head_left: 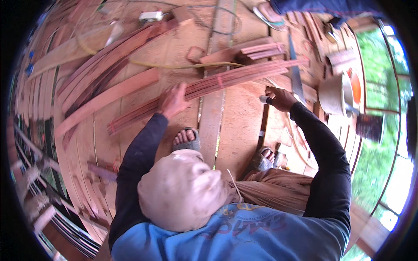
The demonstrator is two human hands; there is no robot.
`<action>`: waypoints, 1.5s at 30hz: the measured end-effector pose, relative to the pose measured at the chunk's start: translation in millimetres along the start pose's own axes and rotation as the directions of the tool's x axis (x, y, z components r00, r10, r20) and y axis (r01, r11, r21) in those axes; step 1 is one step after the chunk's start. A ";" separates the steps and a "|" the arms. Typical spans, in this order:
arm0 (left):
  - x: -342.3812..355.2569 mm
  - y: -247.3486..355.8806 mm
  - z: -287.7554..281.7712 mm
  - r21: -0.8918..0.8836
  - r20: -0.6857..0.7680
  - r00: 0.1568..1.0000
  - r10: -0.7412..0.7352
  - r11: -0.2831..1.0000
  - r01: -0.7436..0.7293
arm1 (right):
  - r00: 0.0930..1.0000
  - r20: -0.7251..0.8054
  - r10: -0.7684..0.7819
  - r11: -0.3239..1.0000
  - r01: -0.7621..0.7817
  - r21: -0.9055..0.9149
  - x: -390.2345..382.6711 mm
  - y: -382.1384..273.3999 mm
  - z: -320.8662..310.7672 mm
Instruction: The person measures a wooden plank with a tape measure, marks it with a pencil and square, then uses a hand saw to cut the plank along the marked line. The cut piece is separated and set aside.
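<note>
A long bundle of thin reddish wooden strips (209, 85) lies slantwise across the plank floor in front of me. Pinkish ties wrap it near its middle and at its left end. My left hand (173, 101) is closed over the bundle left of the middle tie, thumb on the near side. My right hand (281, 98) is raised to the right, just short of the strips. Its fingers are curled round a small object with a pale, rounded end (264, 99); the rest of it is hidden, so its kind is unclear.
Loose boards (109, 98) lie on the left, with a yellow hose (183, 66) running across. Short wood pieces (261, 48) sit beyond the bundle. A whitish bucket (334, 95) and dark container (370, 127) stand right, near the open edge. A person's sandalled foot (269, 15) is at the far side.
</note>
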State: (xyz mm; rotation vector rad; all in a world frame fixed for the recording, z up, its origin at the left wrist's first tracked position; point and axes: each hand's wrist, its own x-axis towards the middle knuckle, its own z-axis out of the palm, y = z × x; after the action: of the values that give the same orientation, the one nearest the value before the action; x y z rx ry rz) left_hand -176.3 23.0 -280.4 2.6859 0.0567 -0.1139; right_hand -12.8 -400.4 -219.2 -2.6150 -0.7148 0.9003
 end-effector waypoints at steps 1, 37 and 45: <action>-7.0 -10.7 0.7 -0.003 -0.007 1.000 0.010 1.000 -0.010 | 0.998 0.036 0.049 0.998 -0.047 -0.046 -7.5 -11.8 -4.2; 108.6 129.5 1.4 0.132 0.303 0.931 0.204 0.958 -0.253 | 0.909 -0.296 0.293 0.953 -0.301 0.021 -38.6 91.9 65.0; 88.3 152.6 -59.8 0.178 0.362 0.931 -0.041 0.984 -0.026 | 0.969 0.167 -0.180 0.982 0.166 0.091 -134.8 63.5 150.1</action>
State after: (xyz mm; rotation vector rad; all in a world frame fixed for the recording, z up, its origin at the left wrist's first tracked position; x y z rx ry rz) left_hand -75.2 -85.9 -168.3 2.7957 -0.0622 -0.6469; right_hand -177.4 -510.5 -293.4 -2.3841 -0.9183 1.0890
